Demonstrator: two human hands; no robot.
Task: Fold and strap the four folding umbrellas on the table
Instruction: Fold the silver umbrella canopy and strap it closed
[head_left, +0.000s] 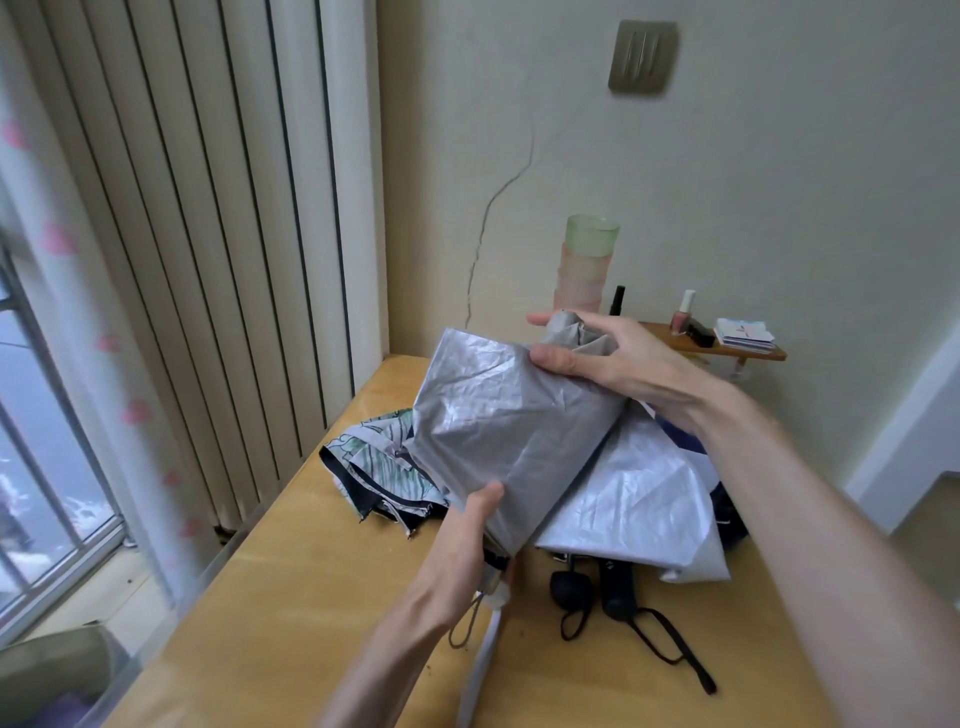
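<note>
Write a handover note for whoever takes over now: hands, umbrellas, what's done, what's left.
Left hand: grips the silver umbrella at its handle end, above the table.
Right hand: fingers and thumb pinch the bunched top of the same umbrella.
On the table: the leaf-print umbrella at left and the white-and-navy umbrella at right, both loose. Two black handles lie in front, and I cannot tell whose they are.
Done: none looks strapped.
Left: fold and strap the silver one, then the rest.
</note>
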